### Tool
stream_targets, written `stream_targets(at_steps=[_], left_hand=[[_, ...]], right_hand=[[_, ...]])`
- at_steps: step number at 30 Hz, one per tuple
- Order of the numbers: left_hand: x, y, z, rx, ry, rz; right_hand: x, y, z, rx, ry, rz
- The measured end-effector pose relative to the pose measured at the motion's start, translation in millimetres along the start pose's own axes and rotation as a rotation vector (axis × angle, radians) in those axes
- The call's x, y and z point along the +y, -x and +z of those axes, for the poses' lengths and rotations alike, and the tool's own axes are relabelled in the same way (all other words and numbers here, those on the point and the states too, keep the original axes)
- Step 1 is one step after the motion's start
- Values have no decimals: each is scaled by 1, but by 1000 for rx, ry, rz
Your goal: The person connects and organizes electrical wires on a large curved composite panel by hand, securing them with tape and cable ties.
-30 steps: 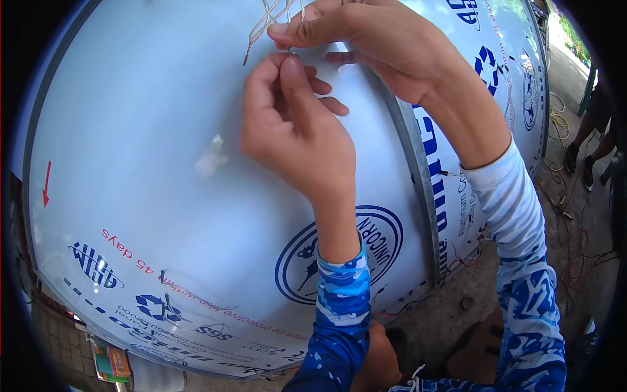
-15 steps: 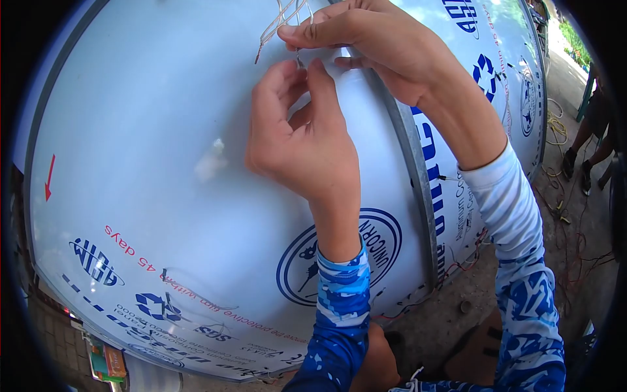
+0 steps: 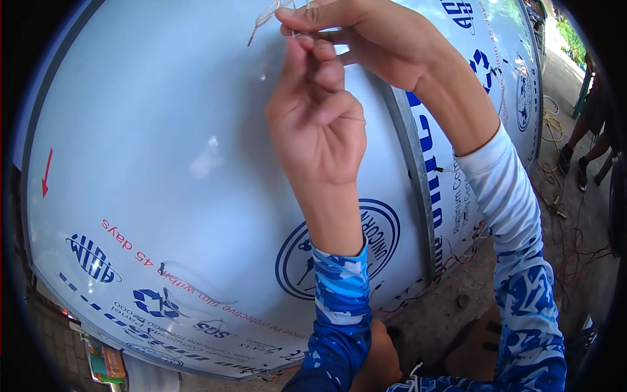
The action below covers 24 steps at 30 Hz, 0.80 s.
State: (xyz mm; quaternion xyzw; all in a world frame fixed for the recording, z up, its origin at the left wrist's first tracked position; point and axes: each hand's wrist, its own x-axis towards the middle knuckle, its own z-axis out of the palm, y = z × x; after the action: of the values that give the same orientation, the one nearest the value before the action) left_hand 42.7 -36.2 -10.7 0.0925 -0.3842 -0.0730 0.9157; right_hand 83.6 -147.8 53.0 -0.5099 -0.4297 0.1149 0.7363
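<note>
Thin pale wires (image 3: 264, 17) with a bare, coppery end stick out to the left at the top of the view. My right hand (image 3: 372, 32) pinches them between thumb and fingers, coming in from the right. Just below, my left hand (image 3: 320, 117) is raised with its palm side showing and its fingertips pressed together on a short wire end beneath the right thumb. Both hands are over a large white panel (image 3: 157, 130) printed with blue logos and red lettering. The upper part of the wires runs out of the frame.
A grey metal strip (image 3: 411, 150) runs down between two panel faces. At the right, red wires (image 3: 575, 238) and a yellow cord (image 3: 552, 124) lie on the concrete floor near another person's legs (image 3: 584, 134). A box (image 3: 113, 362) sits at lower left.
My left hand has turned to show more of its palm, and its fingers have risen and closed in under the right hand. My right hand stays pinched on the wires.
</note>
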Motion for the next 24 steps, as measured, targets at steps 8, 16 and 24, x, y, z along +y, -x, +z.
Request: stream_targets(at_steps=[8,16,24], left_hand=[[-11,0,-9,347,-1859,1247],[-12,0,-9,382,-1818,1331],[-8,4,-6,322,-1913,1275]], right_hand=[[-7,2,8,276,358,-38],[-9,5,23,346,371,13],[-27,20,18,81,240,73]])
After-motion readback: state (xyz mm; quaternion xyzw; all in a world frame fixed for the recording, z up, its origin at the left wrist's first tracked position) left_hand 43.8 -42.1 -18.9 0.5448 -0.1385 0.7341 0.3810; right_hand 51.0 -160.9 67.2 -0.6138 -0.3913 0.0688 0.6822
